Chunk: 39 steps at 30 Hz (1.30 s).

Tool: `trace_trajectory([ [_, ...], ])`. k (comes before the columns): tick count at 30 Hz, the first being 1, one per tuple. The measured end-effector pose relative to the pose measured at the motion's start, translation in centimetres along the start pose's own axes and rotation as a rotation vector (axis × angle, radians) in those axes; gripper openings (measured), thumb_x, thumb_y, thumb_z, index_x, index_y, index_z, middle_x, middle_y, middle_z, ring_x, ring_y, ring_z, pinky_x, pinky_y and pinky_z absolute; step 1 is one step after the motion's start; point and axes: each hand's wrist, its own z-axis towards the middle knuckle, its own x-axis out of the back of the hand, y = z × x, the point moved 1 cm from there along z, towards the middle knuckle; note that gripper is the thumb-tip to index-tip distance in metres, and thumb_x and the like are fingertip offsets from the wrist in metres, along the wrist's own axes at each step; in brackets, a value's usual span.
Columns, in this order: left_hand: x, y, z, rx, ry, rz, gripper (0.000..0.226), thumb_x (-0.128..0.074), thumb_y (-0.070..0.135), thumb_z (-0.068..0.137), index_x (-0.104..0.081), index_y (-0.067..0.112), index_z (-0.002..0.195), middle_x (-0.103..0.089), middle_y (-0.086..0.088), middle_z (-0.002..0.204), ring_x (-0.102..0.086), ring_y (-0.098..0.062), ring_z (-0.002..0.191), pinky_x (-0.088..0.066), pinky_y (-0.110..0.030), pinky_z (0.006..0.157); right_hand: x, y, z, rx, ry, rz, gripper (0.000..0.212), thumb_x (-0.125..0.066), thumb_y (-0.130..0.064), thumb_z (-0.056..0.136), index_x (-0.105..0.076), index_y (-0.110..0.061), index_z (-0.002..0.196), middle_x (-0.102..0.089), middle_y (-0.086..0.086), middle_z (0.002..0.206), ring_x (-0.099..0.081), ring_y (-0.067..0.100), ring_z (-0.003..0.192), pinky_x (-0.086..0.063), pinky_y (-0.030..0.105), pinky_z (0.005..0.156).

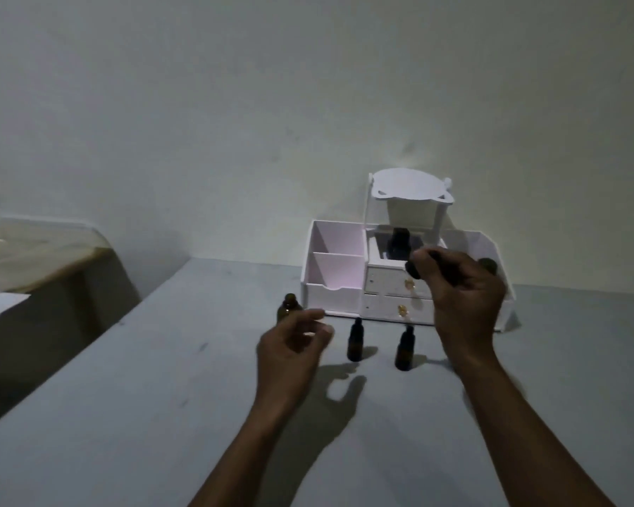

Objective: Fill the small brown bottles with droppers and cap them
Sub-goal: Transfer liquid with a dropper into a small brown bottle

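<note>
Right hand (465,287) is hovering raised in front of the white organizer (341,283), fingers curled around a dark cap or dropper top (416,268); blurry, so exactly what it is cannot be told. Left hand (290,345) is hanging low over the grey surface (125,415), half open, thumb and fingers loosely bent, holding nothing visible. An open brown bottle (289,309) is standing upright just behind the left hand's fingertips, near the organizer's left front corner. Two capped small bottles (355,340) and (404,347) are standing upright between the hands, necks pointing straight up. Another dark bottle (399,243) is sitting in the organizer's middle compartment. Key relation: the uncapped bottle is lying left and below the held cap, left hand much nearer to it; likely left steadies, right brings the cap across and down along the vertical axis.
</note>
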Motion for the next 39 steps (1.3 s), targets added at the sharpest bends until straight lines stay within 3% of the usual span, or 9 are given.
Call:
trace_trajectory([
  [3, 3.7, -0.8, 2.0, -0.033, 0.193, 0.020, 0.016, -0.078, 0.010, 0.085, -0.075, 0.021, 0.096, -0.073, 0.008, 0.084, -0.067, 0.002, 0.070, -0.050, -0.012, 0.061, -3.9, -0.1, -0.5, -0.037, -0.047, 0.074, 0.017, -0.079, -0.014, 0.080, -0.076, -0.007, 0.095, -0.076, -0.004, 0.083, -0.074, 0.010, 0.079, -0.057, 0.021, 0.075],
  [5, 5.3, -1.8, 3.3, -0.001, 0.218, 0.057, 0.024, -0.081, 0.013, 0.082, -0.074, 0.023, 0.103, -0.072, 0.010, 0.091, -0.066, 0.003, 0.077, -0.049, -0.016, 0.065, -6.2, -0.2, -1.0, -0.057, -0.064, 0.103, 0.022, -0.080, -0.015, 0.080, -0.076, -0.003, 0.098, -0.077, 0.004, 0.087, -0.075, 0.016, 0.083, -0.059, 0.024, 0.077],
  [11, 6.2, -4.6, 5.5, 0.112, -0.014, 0.040, 0.057, -0.083, 0.007, 0.078, -0.063, 0.029, 0.127, -0.066, 0.008, 0.117, -0.063, -0.011, 0.107, -0.050, -0.017, 0.073, -10.1, -0.1, -2.3, -0.071, -0.115, 0.113, 0.018, -0.079, -0.012, 0.081, -0.074, -0.016, 0.098, -0.073, -0.012, 0.083, -0.072, -0.001, 0.077, -0.054, 0.013, 0.072],
  [15, 5.4, -5.2, 5.3, 0.190, -0.136, 0.000, 0.059, -0.084, 0.010, 0.078, -0.061, 0.037, 0.126, -0.064, 0.015, 0.116, -0.061, -0.008, 0.105, -0.047, -0.012, 0.068, -10.6, -0.1, -2.9, -0.034, -0.151, 0.062, 0.019, -0.078, -0.012, 0.081, -0.071, -0.018, 0.098, -0.069, -0.016, 0.084, -0.067, -0.010, 0.077, -0.051, 0.007, 0.070],
  [22, 5.3, -5.1, 5.1, 0.153, -0.151, 0.048, 0.052, -0.082, 0.013, 0.082, -0.060, 0.043, 0.118, -0.067, 0.007, 0.118, -0.063, -0.012, 0.108, -0.048, -0.015, 0.074, -10.8, 0.1, -2.7, -0.013, -0.151, 0.014, 0.021, -0.078, -0.019, 0.082, -0.071, -0.019, 0.102, -0.070, -0.014, 0.088, -0.068, -0.008, 0.082, -0.052, 0.008, 0.072],
  [26, 5.3, -4.9, 5.1, 0.153, -0.138, 0.043, 0.050, -0.081, 0.011, 0.081, -0.061, 0.049, 0.107, -0.066, 0.013, 0.110, -0.063, -0.003, 0.100, -0.047, -0.013, 0.069, -10.7, 0.0, -2.3, -0.001, -0.132, 0.015, 0.022, -0.078, -0.022, 0.082, -0.071, -0.021, 0.103, -0.072, -0.012, 0.089, -0.070, -0.002, 0.083, -0.054, 0.012, 0.075],
  [32, 4.9, -4.9, 5.1, 0.172, -0.144, 0.025, 0.050, -0.081, 0.012, 0.082, -0.060, 0.041, 0.116, -0.064, 0.009, 0.115, -0.061, -0.011, 0.103, -0.046, -0.013, 0.069, -11.4, 0.0, -2.9, -0.016, -0.208, -0.009, 0.025, -0.077, -0.026, 0.082, -0.071, -0.022, 0.106, -0.072, -0.013, 0.092, -0.071, -0.001, 0.085, -0.057, 0.017, 0.076],
  [36, 4.8, -4.9, 5.0, 0.178, -0.134, 0.016, 0.049, -0.081, 0.013, 0.082, -0.060, 0.041, 0.117, -0.063, 0.009, 0.116, -0.061, -0.014, 0.106, -0.046, -0.014, 0.070, -12.7, 0.0, -3.4, -0.029, -0.291, -0.025, 0.030, -0.074, -0.024, 0.086, -0.071, -0.017, 0.115, -0.070, -0.018, 0.095, -0.070, -0.003, 0.085, -0.055, 0.013, 0.074],
  [39, 4.8, -5.1, 5.1, 0.179, -0.133, 0.030, 0.049, -0.081, 0.014, 0.082, -0.060, 0.040, 0.117, -0.064, 0.007, 0.119, -0.061, -0.016, 0.109, -0.047, -0.017, 0.075, -13.2, 0.1, -3.5, -0.033, -0.319, -0.065, 0.034, -0.072, -0.023, 0.089, -0.069, -0.013, 0.121, -0.072, -0.009, 0.101, -0.071, 0.003, 0.087, -0.055, 0.013, 0.076],
])
